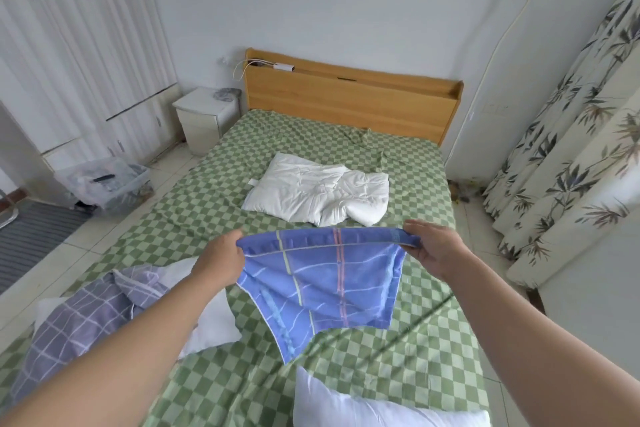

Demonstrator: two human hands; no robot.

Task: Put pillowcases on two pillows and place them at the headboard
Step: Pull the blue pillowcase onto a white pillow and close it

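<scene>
Head view: left hand (221,258) and right hand (434,246) are each pinching, fingers clamped, one top corner of a blue plaid cloth pillowcase (322,277), which is hanging stretched between them above a green checkered bed sheet (398,357). Beyond it, a bare white crumpled pillow (315,192) is lying mid-bed, short of the wooden headboard (346,97).

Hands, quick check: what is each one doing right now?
Left hand: grips one end of the blue pillowcase's top hem.
Right hand: grips the other end of that hem, holding the blue pillowcase stretched above the bed.
</scene>
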